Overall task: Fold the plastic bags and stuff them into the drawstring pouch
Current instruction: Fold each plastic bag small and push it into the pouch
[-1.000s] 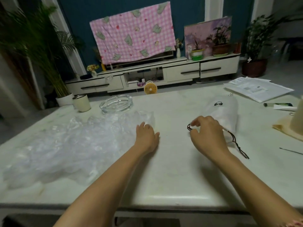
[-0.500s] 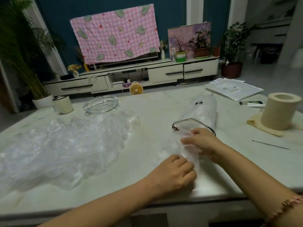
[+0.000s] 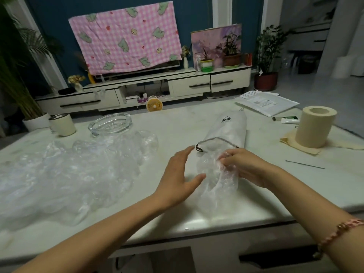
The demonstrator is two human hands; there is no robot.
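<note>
A white drawstring pouch (image 3: 228,131) lies on the pale table, its open mouth with a black cord facing me. A clear plastic bag (image 3: 214,180) lies crumpled just in front of that mouth. My right hand (image 3: 244,166) pinches the bag's upper edge, close to the pouch opening. To the left of the bag, my left hand (image 3: 179,178) hovers with fingers spread and holds nothing. A large heap of clear plastic bags (image 3: 65,174) covers the table's left side.
A glass ashtray (image 3: 110,124) and a cream cup (image 3: 63,125) stand at the back left. At the right are a paper roll (image 3: 315,129) on a tissue, a thin metal pin (image 3: 305,164), a tube and a white mailer (image 3: 267,103). The table's front edge (image 3: 197,231) is near.
My left hand has lifted off the bag and opened, shifting up and left. My right hand has closed on the bag's edge near the pouch mouth.
</note>
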